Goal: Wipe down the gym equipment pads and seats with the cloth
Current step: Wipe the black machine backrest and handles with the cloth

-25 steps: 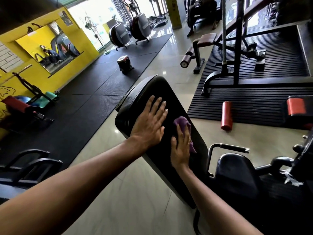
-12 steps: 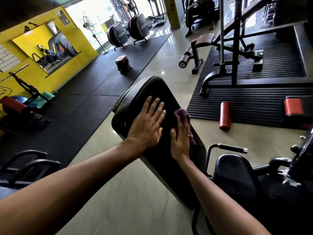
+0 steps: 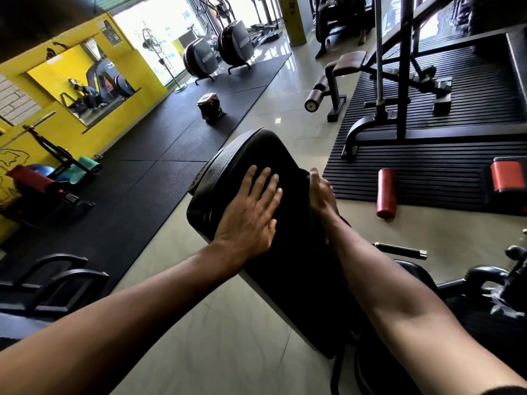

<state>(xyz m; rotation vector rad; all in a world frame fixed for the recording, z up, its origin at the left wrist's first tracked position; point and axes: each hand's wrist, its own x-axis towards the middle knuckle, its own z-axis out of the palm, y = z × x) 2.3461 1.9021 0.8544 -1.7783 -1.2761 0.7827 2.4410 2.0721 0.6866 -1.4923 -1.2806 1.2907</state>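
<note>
Black pad (image 3: 258, 151), tilted, top end away from the camera. Left hand (image 3: 251, 215) flat on the pad's face, fingers straight and slightly spread, holding nothing. Right hand (image 3: 322, 195) at the pad's right edge, seen edge-on, thumb pointing up; its fingers are hidden behind the edge, so cannot tell how far they curl or what they hold. Cloth not visible from this angle. The hands lie side by side, with a strip of bare pad between them. Red roller (image 3: 385, 193) stands on the floor, right of the right hand.

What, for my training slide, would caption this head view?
Left hand flat on the black padded vinyl backrest; right hand at its right edge, cloth unseen.
</note>
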